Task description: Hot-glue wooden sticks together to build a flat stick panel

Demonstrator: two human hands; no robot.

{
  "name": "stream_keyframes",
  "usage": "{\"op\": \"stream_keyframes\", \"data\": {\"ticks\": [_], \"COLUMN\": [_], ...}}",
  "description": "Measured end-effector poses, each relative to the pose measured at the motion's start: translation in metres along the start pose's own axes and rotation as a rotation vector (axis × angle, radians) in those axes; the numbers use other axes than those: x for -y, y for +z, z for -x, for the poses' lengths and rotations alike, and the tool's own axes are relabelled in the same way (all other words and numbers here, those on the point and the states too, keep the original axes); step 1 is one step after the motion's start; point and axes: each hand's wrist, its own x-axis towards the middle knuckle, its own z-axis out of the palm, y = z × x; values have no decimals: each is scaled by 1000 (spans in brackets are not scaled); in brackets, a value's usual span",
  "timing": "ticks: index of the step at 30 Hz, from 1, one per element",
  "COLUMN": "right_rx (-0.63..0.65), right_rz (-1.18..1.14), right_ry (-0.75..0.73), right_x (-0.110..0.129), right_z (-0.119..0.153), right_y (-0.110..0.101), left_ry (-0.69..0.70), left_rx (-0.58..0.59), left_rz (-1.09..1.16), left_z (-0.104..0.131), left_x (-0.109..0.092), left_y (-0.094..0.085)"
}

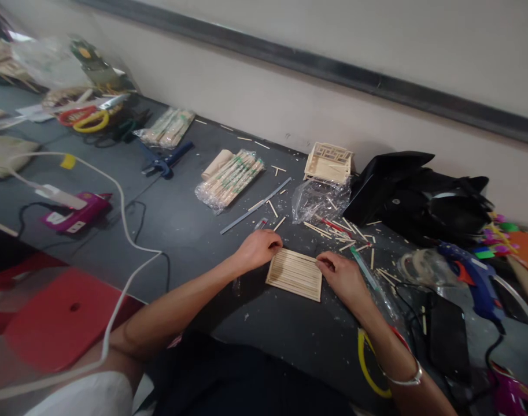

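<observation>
A small panel of pale wooden sticks [295,276], laid side by side in a frame, is in front of me at the table's near side. My left hand [259,249] is closed with its fingertips pinching the panel's upper left corner. At the upper right corner, the curled fingers of my right hand [342,280] grip the panel's edge. Both thumbs are partly hidden. Just beyond the hands lie loose wooden sticks [318,230] and a crumpled clear plastic bag [320,199]. A small wooden stick model with lattice work [328,162] stands near the wall.
Bundled sticks in plastic [233,180] and a grey strip [255,206] lie beyond my left hand. To the right are a black bag [420,196], a blue glue gun [476,280] and a phone [449,335]. Yellow-handled scissors [368,370] lie under my right forearm. A white cable [124,214] crosses the left.
</observation>
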Motion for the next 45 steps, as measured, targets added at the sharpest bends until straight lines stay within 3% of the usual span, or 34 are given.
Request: {"op": "stream_keyframes", "data": {"ticks": [7,15,19,22,28,36,41,45], "right_rx": [-14,-118,-169,-184,-128,-91,-126,-176], "right_rz": [-7,-4,1,12,35,-44,-207,-301], "right_ry": [13,11,38,75,175,283,222,128], "right_x": [1,-1,-2,-1,7,14,18,27], "right_z": [-1,14,20,24,38,48,51,52], "right_y": [0,2,-7,-11,-6,10,10,-6], "left_ry": [-1,-8,181,324,317,321,207,181], "left_rx": [-12,-147,-183,-130,48,65,135,234], "left_rz": [53,156,117,-56,-308,-19,186,271], "left_z": [0,8,7,4,-2,0,13,18], "left_x": [1,12,7,-2,-17,-22,-26,-35], "left_y": [-2,-1,5,9,14,8,-7,-20]}}
